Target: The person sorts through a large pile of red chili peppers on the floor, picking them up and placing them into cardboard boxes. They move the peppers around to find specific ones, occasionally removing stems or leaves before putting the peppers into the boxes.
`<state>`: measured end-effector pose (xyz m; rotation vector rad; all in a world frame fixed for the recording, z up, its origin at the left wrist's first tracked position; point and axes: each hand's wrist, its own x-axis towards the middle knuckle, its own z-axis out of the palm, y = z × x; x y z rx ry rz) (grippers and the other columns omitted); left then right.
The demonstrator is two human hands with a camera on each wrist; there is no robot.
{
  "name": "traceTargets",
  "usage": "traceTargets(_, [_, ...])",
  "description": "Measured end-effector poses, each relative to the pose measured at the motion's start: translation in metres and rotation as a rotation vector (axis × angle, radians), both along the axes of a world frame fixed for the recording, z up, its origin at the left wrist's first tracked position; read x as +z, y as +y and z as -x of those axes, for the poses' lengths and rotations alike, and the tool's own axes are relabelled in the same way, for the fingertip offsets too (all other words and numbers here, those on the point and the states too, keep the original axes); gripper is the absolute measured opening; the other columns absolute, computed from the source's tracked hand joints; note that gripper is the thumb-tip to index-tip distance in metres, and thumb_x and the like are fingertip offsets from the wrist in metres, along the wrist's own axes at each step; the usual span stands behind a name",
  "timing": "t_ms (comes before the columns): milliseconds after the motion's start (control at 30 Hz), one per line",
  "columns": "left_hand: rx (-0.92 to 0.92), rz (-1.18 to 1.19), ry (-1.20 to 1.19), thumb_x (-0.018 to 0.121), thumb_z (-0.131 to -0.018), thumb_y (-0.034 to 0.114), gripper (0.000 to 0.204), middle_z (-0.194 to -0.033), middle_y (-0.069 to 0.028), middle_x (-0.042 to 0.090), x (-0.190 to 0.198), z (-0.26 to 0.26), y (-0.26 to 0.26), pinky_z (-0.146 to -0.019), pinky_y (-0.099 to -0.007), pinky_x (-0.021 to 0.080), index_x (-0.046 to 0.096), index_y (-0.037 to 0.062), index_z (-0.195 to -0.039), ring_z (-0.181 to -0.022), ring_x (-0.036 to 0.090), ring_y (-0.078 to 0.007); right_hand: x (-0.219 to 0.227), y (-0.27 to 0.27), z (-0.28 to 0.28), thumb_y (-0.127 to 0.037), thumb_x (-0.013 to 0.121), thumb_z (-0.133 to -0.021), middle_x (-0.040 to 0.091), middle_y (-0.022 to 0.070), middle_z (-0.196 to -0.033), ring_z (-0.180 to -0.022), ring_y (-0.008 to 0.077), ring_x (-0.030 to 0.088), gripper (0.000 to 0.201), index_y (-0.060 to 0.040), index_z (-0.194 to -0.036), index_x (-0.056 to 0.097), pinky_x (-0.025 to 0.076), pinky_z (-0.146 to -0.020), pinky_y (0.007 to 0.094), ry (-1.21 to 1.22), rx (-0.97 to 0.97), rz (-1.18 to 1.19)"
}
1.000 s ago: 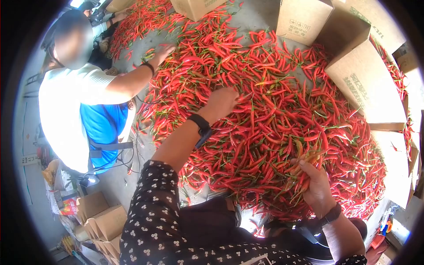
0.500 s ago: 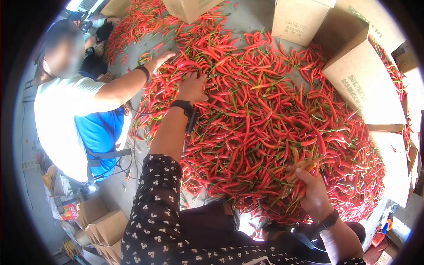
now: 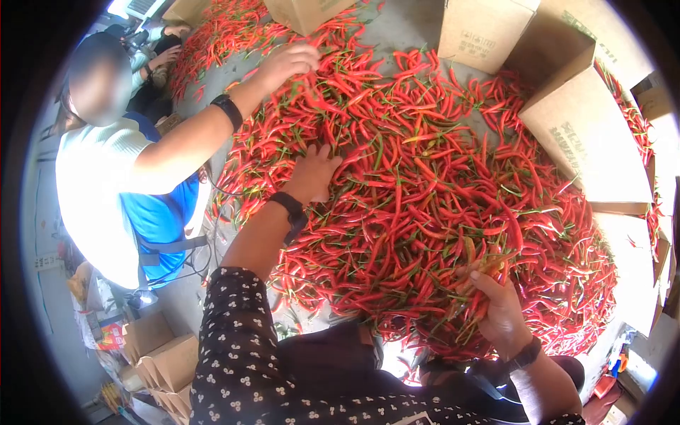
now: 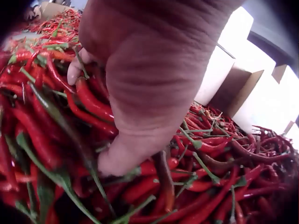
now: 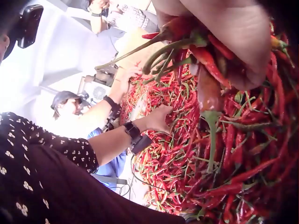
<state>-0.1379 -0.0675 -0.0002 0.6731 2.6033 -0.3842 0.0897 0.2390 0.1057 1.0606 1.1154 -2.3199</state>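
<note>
A broad heap of red chili peppers [image 3: 418,177] with green stems covers the floor before me. My left hand [image 3: 314,175] is on the left part of the heap, its fingers spread and the thumb apart. In the left wrist view, the thumb [image 4: 124,156] touches the peppers and a fingertip lies beside a stem. Near the heap's front right, my right hand [image 3: 504,312] holds a small bunch of chili peppers [image 3: 473,280]. The right wrist view shows the bunch's stems and an orange-brown pepper [image 5: 209,93] sticking out of the grip.
At the left, another person [image 3: 106,177] reaches an arm over the heap, a hand [image 3: 287,64] above its far side. Cardboard boxes [image 3: 584,131] stand along the right, another box [image 3: 308,14] at the back. Folded cartons [image 3: 166,361] lie at lower left.
My left hand has moved left across the heap, then slightly back toward me. The other person's hand has risen and moved right. My right hand stays in place with its bunch.
</note>
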Motion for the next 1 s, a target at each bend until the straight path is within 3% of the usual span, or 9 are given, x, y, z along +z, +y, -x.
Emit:
traceTargets(100, [-0.001, -0.145, -0.072, 0.077, -0.055, 0.009, 0.080, -0.127, -0.0137, 0.042, -0.013, -0.008, -0.012, -0.089, -0.0437, 0.048, 0.045, 0.0152, -0.128, -0.116, 0.041, -0.0350, 0.004, 0.000, 0.000, -0.004, 0.061, -0.084, 0.064, 0.0070, -0.097, -0.086, 0.0135, 0.058, 0.015, -0.0041, -0.099, 0.059, 0.047, -0.076, 0.0286, 0.008, -0.015, 0.002])
traceTargets(167, [-0.060, -0.300, 0.106, 0.074, -0.056, 0.005, 0.067, -0.118, -0.0133, 0.047, -0.014, -0.019, -0.018, -0.083, -0.0406, 0.050, 0.051, 0.0131, -0.119, -0.108, 0.045, -0.0336, 0.004, 0.002, -0.001, -0.004, 0.061, -0.084, 0.064, 0.0071, -0.097, -0.086, 0.0133, 0.058, 0.014, -0.0040, -0.099, 0.059, 0.047, -0.076, 0.0282, 0.045, -0.020, -0.017])
traceTargets(300, [-0.114, -0.313, 0.066, 0.072, -0.058, 0.004, 0.054, -0.107, -0.0133, 0.053, -0.017, -0.003, -0.019, -0.078, -0.0442, 0.050, 0.055, 0.0104, -0.109, -0.105, 0.048, -0.0340, 0.005, 0.002, -0.003, -0.004, 0.060, -0.084, 0.064, 0.0073, -0.097, -0.086, 0.0132, 0.058, 0.014, -0.0038, -0.098, 0.059, 0.047, -0.076, 0.0279, 0.051, -0.013, -0.010])
traceTargets(500, [0.016, -0.281, -0.127, 0.071, -0.063, 0.024, 0.044, -0.092, -0.0161, 0.062, 0.020, -0.023, 0.017, -0.078, -0.0441, 0.049, 0.059, 0.0053, -0.101, -0.090, 0.060, -0.0352, 0.014, -0.001, -0.006, -0.003, 0.059, -0.085, 0.064, 0.0083, -0.097, -0.084, 0.0132, 0.058, 0.013, -0.0033, -0.098, 0.059, 0.047, -0.076, 0.0284, 0.074, -0.016, -0.049])
traceTargets(567, [0.096, -0.454, -0.299, 0.074, -0.064, 0.030, 0.055, -0.099, -0.0136, 0.062, 0.046, -0.041, 0.039, -0.076, -0.0382, 0.049, 0.058, 0.0099, -0.113, -0.092, 0.060, -0.0270, 0.020, -0.001, -0.006, -0.003, 0.059, -0.085, 0.063, 0.0099, -0.098, -0.082, 0.0143, 0.060, 0.015, -0.0030, -0.100, 0.057, 0.049, -0.073, 0.0293, 0.106, -0.018, -0.029])
traceTargets(667, [0.011, -0.596, -0.669, 0.074, -0.069, 0.033, 0.055, -0.093, -0.0119, 0.062, 0.080, -0.053, 0.064, -0.075, -0.0339, 0.048, 0.059, 0.0069, -0.115, -0.088, 0.061, -0.0219, 0.034, -0.005, -0.003, -0.003, 0.058, -0.085, 0.063, 0.0113, -0.099, -0.082, 0.0158, 0.061, 0.017, -0.0026, -0.102, 0.056, 0.051, -0.070, 0.0302, 0.117, -0.033, 0.039])
traceTargets(733, [-0.096, -1.141, -0.858, 0.072, -0.072, 0.031, 0.051, -0.082, -0.0100, 0.062, 0.067, -0.047, 0.070, -0.072, -0.0330, 0.047, 0.059, 0.0039, -0.114, -0.081, 0.062, -0.0192, 0.036, -0.007, -0.001, -0.004, 0.058, -0.085, 0.062, 0.0116, -0.100, -0.082, 0.0162, 0.061, 0.017, -0.0026, -0.102, 0.055, 0.052, -0.070, 0.0306, 0.135, -0.026, 0.051])
traceTargets(900, [0.419, -0.741, 0.029, 0.061, -0.083, 0.033, 0.035, -0.082, -0.0156, 0.065, -0.010, 0.044, 0.061, -0.074, -0.0369, 0.048, 0.067, -0.0015, -0.086, -0.080, 0.063, -0.0268, 0.046, -0.006, 0.002, -0.004, 0.059, -0.085, 0.062, 0.0117, -0.101, -0.082, 0.0164, 0.062, 0.017, -0.0025, -0.102, 0.055, 0.052, -0.072, 0.0306, 0.163, -0.010, 0.023])
traceTargets(1000, [0.615, -0.557, 0.080, 0.060, -0.083, 0.031, 0.032, -0.086, -0.0152, 0.067, -0.039, 0.063, 0.065, -0.074, -0.0414, 0.049, 0.067, 0.0008, -0.090, -0.084, 0.063, -0.0317, 0.041, -0.003, -0.005, -0.004, 0.059, -0.085, 0.062, 0.0115, -0.101, -0.083, 0.0164, 0.061, 0.018, -0.0022, -0.102, 0.056, 0.052, -0.073, 0.0302, 0.094, -0.068, -0.006])
